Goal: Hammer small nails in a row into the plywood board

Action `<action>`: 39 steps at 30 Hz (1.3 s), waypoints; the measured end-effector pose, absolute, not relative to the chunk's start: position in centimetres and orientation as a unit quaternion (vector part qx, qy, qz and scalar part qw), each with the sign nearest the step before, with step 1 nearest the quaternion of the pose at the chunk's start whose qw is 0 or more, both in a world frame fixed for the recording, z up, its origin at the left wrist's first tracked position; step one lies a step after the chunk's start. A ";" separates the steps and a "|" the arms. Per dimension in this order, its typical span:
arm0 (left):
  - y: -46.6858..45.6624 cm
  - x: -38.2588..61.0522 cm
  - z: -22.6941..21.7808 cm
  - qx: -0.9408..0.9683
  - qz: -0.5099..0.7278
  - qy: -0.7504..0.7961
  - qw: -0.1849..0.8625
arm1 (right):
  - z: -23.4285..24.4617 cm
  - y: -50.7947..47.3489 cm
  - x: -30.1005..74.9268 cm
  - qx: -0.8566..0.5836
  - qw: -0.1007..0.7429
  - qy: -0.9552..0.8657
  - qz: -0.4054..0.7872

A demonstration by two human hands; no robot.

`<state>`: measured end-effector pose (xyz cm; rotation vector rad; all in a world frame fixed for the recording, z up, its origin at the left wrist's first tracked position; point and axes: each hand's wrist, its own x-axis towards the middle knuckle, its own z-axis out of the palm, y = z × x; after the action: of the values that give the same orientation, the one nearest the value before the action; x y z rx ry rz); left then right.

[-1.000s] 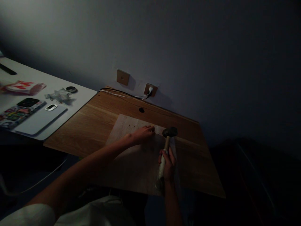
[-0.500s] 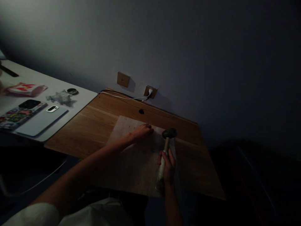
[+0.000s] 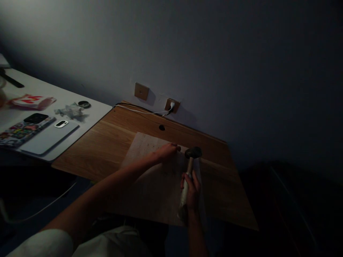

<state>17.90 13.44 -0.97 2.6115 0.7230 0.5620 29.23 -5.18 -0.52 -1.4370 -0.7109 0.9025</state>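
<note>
The right hand [image 3: 192, 189] grasps the hammer [image 3: 190, 166], its fingers wrapped round the pale part of the handle [image 3: 184, 195], with a stretch of bare wood showing between them and the dark head [image 3: 194, 152]. The head lies beyond these fingers, toward the wall [image 3: 227, 71], over the far right corner of the board [image 3: 158, 192]; whether it touches the board cannot be told. The butt of the handle sticks out on the near side of the grip. The left hand [image 3: 167, 151] is low over the far edge of the board, its fingers bunched, their tips just left of the head with a small gap between. Whether they pinch anything is too dark to tell. Small dark dots [image 3: 151, 145] mark the board to the left of this hand, near its far edge. The board lies flat on the wooden worktop [image 3: 99, 142], and the hole [image 3: 162, 127] in that worktop is just past the board. Two phones [image 3: 50, 137] lie on the white worktop [image 3: 99, 102], well left of both hands.
</note>
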 end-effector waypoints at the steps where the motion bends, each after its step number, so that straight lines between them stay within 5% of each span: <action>1: 13.3 17.9 -1.5 0.908 0.227 0.273 0.222 | -0.5 -5.2 29.3 -0.628 0.598 -0.311 0.388; 10: 13.0 17.5 -2.9 0.864 0.309 0.279 0.283 | -0.3 -5.6 29.0 -0.566 0.598 -0.358 0.439; 39: 13.2 17.6 -3.5 0.839 0.311 0.319 0.313 | 0.6 -5.4 28.2 -0.591 0.550 -0.366 0.463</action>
<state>17.60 13.19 -3.48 2.2125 0.8415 0.8204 28.17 -5.35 0.60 -1.3980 -0.8652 1.0963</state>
